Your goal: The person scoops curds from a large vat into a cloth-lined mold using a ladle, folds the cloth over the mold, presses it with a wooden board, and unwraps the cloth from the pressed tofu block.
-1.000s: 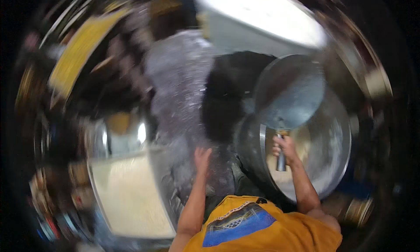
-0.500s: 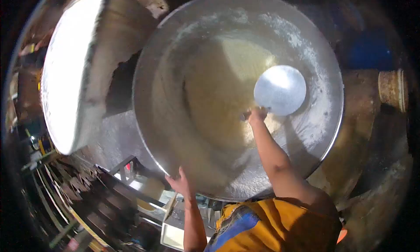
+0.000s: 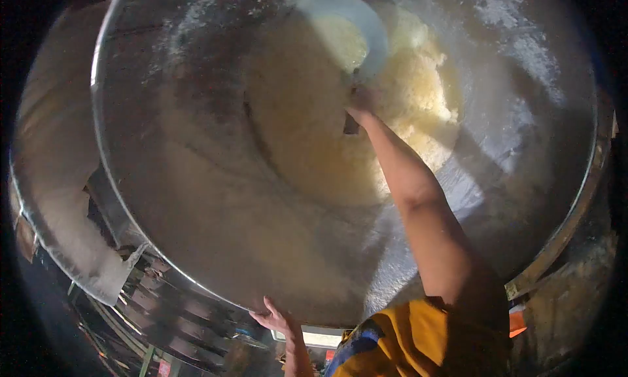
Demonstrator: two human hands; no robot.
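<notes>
My right hand [image 3: 358,107] is closed around the short dark handle [image 3: 351,124] of a wide round metal scoop [image 3: 375,46]. The scoop reaches into the big metal pan [image 3: 216,246], over the pale, grainy, wet-looking mass [image 3: 418,92] at its bottom. Pale mass shows within the scoop's rim; whether it is lifted or seen under the surface is hard to tell. At the pan's near rim, my left hand [image 3: 278,321] rests with thumb and finger spread apart and no tool in it.
White residue [image 3: 533,56] coats the pan's far right wall. A pale curved sheet [image 3: 65,233] stands beyond the left rim. Slatted pieces [image 3: 190,328] lie below left, and an orange object [image 3: 517,323] sits by my right side.
My view has moved closer over the pan. The scoop has gone from the right side to the far middle and into the pale mass. My left hand stays at the near rim.
</notes>
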